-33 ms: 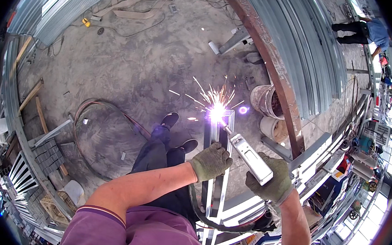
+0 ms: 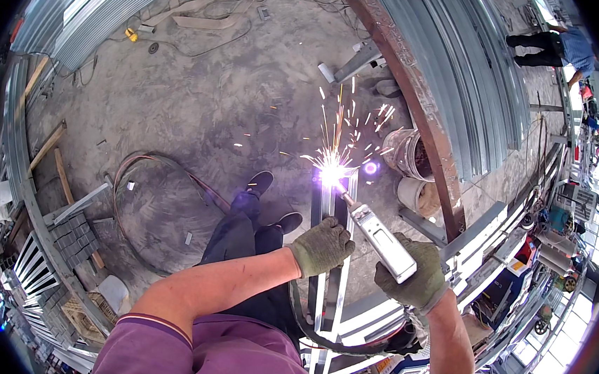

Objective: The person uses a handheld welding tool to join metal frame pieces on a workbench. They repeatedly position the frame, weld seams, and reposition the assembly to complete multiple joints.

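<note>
I judge the weld mid-run: my gloved right hand (image 2: 411, 274) grips the silver box-shaped welding torch (image 2: 382, 240) sparking at centre frame; gloved left hand (image 2: 323, 245) closed on the upright grey steel frame (image 2: 327, 287); seam unfinished.

I see my right hand (image 2: 416, 273), in a green work glove, wrapped around a silvery handheld welding torch (image 2: 379, 235) whose tip meets a bright arc (image 2: 332, 172) on an upright metal frame (image 2: 329, 260). Sparks fan upward from it. My gloved left hand (image 2: 323, 245) rests closed on the frame just beside the torch. A black hose (image 2: 343, 342) loops below. Two buckets (image 2: 413, 168) stand near a rusty beam (image 2: 418, 105).
</note>
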